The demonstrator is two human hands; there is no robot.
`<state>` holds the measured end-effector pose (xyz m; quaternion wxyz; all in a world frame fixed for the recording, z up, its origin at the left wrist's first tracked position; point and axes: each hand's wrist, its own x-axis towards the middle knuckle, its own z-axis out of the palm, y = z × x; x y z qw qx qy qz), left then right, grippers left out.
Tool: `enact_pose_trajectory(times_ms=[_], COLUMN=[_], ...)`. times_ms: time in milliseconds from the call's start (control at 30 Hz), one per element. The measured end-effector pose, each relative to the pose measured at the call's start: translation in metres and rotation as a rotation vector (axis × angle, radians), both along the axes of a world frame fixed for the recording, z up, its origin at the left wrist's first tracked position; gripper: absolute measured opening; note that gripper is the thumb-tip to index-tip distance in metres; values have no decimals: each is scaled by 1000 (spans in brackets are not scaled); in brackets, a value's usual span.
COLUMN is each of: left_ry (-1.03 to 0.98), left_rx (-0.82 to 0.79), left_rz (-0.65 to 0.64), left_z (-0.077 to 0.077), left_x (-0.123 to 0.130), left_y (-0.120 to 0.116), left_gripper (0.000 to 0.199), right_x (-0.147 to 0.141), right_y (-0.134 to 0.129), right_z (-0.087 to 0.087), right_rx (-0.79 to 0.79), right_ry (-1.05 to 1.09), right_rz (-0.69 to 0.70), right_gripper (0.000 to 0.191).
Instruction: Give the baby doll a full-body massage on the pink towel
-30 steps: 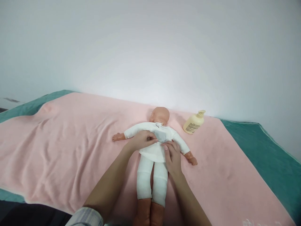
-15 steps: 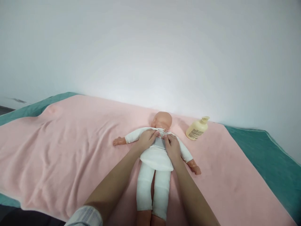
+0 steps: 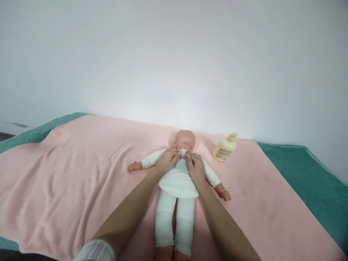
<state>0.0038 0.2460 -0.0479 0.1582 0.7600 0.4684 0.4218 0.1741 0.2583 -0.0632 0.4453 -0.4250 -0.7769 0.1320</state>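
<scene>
A doll (image 3: 178, 185) in white wrappings lies on a pink cloth (image 3: 108, 145), its head away from me and its arms spread. My left hand (image 3: 168, 159) rests on the left side of its upper chest, and my right hand (image 3: 195, 166) on the right side. Both thumbs point inward just below the doll's neck, close together. The fingers of each hand lie spread over the shoulders of the doll, touching it without a visible grip on anything.
A pale yellow pump bottle (image 3: 224, 148) stands right of the doll's head. Green cloth (image 3: 307, 174) shows past the pink one at both sides. Behind the far edge rises a white wall (image 3: 174, 65).
The whole view has shifted a little, so the doll and bottle sit slightly further left. Both hands stay on the doll's upper chest, with hardly any change in pose.
</scene>
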Motion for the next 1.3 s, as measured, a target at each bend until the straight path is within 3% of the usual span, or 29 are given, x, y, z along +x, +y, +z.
enact_pose_trajectory(times_ms=[233, 467, 1300], left_ry=[80, 94, 171], left_rx=[58, 124, 77], left_rz=[15, 117, 97], left_z=[-8, -15, -16], left_x=[4, 2, 2], left_y=[-2, -2, -1], left_gripper=[36, 30, 32], right_x=[1, 3, 1], right_y=[1, -5, -3], right_z=[-4, -3, -6], right_rx=[-33, -13, -17], right_ry=[-16, 37, -79], right_rz=[13, 28, 32], right_gripper=[39, 32, 35])
